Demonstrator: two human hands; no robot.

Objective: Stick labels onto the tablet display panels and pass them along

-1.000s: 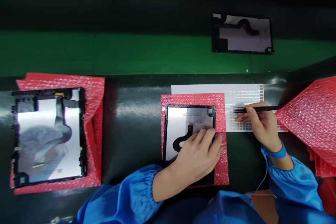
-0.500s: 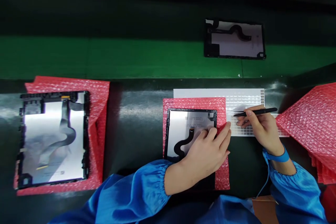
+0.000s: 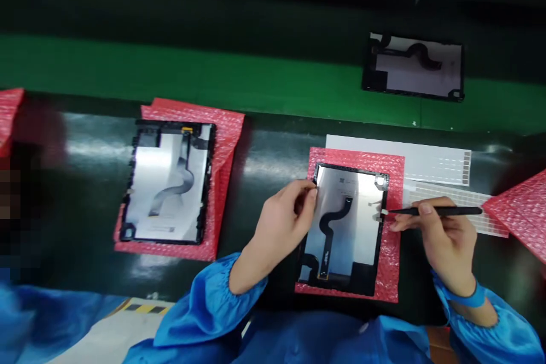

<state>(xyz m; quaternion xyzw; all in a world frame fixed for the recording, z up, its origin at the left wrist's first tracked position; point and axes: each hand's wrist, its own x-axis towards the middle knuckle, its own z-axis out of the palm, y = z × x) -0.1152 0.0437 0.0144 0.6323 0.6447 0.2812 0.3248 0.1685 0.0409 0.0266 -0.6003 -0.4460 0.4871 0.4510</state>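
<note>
Near the front edge of the bench (image 3: 264, 165), seen from the head, the left hand (image 3: 284, 213) pinched the left rim of the display panel (image 3: 345, 227), seemingly steadying it on red bubble wrap (image 3: 394, 239); the right hand (image 3: 443, 233) clamped black tweezers (image 3: 430, 211), tip at the panel's right rim.

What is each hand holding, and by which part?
The right hand pinches thin black tweezers around mid-length. The left hand grips the black-framed silver display panel by its left edge, near the top corner.
</note>
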